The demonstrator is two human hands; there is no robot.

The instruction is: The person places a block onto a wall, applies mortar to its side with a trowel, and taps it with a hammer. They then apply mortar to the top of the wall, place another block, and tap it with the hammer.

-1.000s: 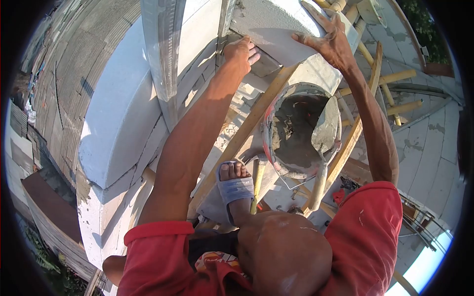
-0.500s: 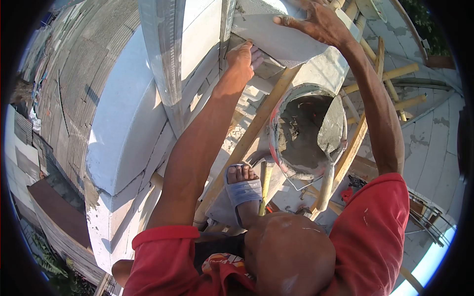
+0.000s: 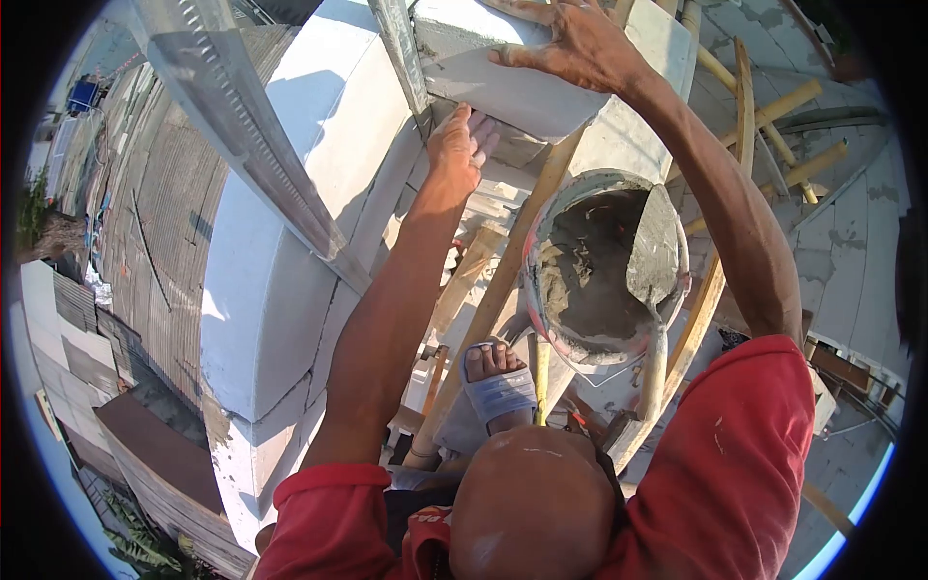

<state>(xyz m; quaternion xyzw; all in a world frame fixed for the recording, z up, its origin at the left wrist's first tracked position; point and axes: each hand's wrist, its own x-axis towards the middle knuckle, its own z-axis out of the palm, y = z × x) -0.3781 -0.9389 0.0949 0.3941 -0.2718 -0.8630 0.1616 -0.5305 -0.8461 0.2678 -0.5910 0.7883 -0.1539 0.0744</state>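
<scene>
A pale grey lightweight block [image 3: 512, 82] lies at the top of the wall, beside a metal channel. My right hand [image 3: 585, 53] is spread over it, the thumb stretched along its near face and the other fingers over its upper edge. Below the block's lower left edge is my left hand [image 3: 462, 150], fingers apart and partly bent, fingertips close to or touching that edge. Neither hand is wrapped around the block. A bucket of wet mortar [image 3: 590, 251] stands below my right arm, with a mortar-coated trowel [image 3: 652, 256] resting across its right side.
A perforated metal post [image 3: 256, 135] slants along the curved white block wall [image 3: 280, 319] on the left. A wooden beam [image 3: 488, 309] runs beside the bucket. Bamboo poles [image 3: 773, 126] cross at the right. A sandaled foot [image 3: 501, 382] stands below, and corrugated roofs [image 3: 155, 203] lie far down.
The view has shifted, so the post leans more and the foot appears lower. Both hands remain at the block, with little change in their grip.
</scene>
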